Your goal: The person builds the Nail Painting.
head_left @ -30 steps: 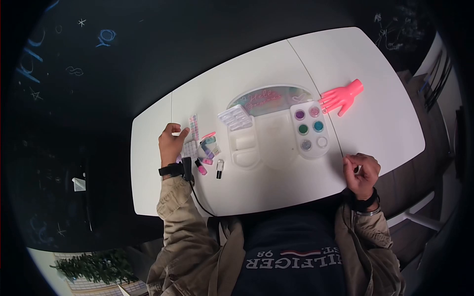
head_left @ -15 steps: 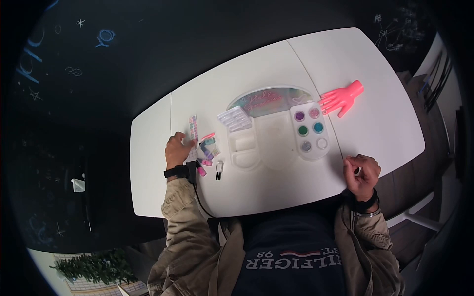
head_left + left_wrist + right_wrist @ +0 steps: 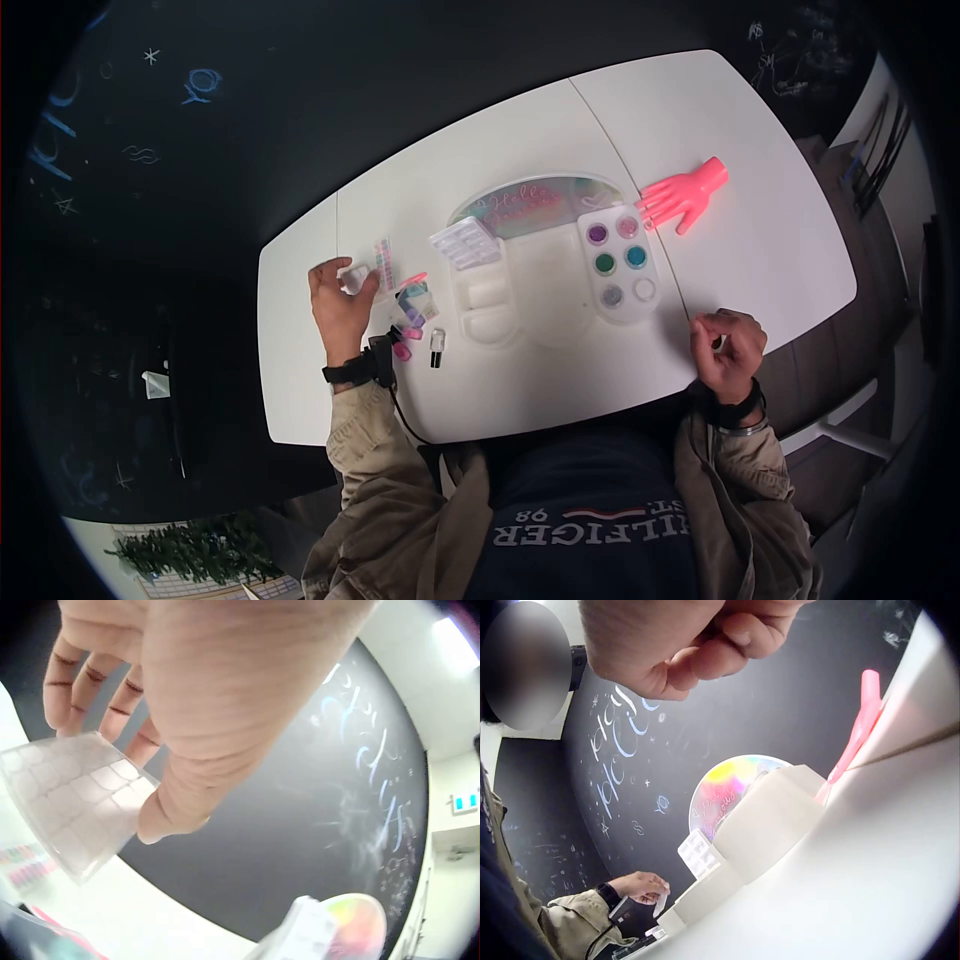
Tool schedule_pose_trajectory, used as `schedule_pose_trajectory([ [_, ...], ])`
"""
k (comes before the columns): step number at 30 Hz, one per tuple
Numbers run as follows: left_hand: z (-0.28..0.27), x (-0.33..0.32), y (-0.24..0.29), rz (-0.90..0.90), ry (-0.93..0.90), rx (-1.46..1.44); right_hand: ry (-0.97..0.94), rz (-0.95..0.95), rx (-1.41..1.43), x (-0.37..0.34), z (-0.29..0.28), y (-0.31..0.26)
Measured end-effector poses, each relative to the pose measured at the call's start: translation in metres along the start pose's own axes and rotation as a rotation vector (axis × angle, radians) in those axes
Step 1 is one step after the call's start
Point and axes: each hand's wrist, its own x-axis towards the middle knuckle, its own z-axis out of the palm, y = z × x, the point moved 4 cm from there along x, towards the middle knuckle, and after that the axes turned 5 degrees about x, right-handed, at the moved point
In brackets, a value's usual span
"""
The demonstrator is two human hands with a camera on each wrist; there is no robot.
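Note:
My left hand (image 3: 341, 310) grips a translucent, many-celled tray (image 3: 354, 279) at the left of the table. In the left wrist view, this tray (image 3: 71, 802) is held tilted between the thumb and fingers of the hand (image 3: 202, 697). A strip with pastel pieces (image 3: 385, 264) lies just right of that hand, with small packets (image 3: 418, 299) and pink bottles (image 3: 403, 350) nearby. My right hand (image 3: 730, 350) stays by the table's near right edge, its fingers loosely curled; nothing shows in it, also in the right wrist view (image 3: 697, 645).
A white station (image 3: 545, 285) stands mid-table, with a tilted compartment tray (image 3: 466, 245) and a holder of coloured pots (image 3: 620, 290) on it. A pink model hand (image 3: 683, 198) lies to its right. A clear bottle with a black cap (image 3: 437, 347) is near the front.
My left hand has picked up the translucent tray from the table and moved slightly left with it. The right hand has kept its pose. The head view has shifted a little.

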Motion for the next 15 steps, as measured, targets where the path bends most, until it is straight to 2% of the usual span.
schedule_pose_trajectory([
  [5,-0.013,-0.024,0.077,0.184,-0.032,-0.286,0.007,0.004,0.015,0.0,0.001,0.002],
  [9,0.012,-0.034,0.104,0.154,-0.063,-0.43,-0.003,0.009,0.032,-0.002,0.0,0.001],
  [15,0.029,-0.041,0.128,0.223,-0.001,-0.373,0.005,0.0,0.038,-0.001,0.0,0.002],
])
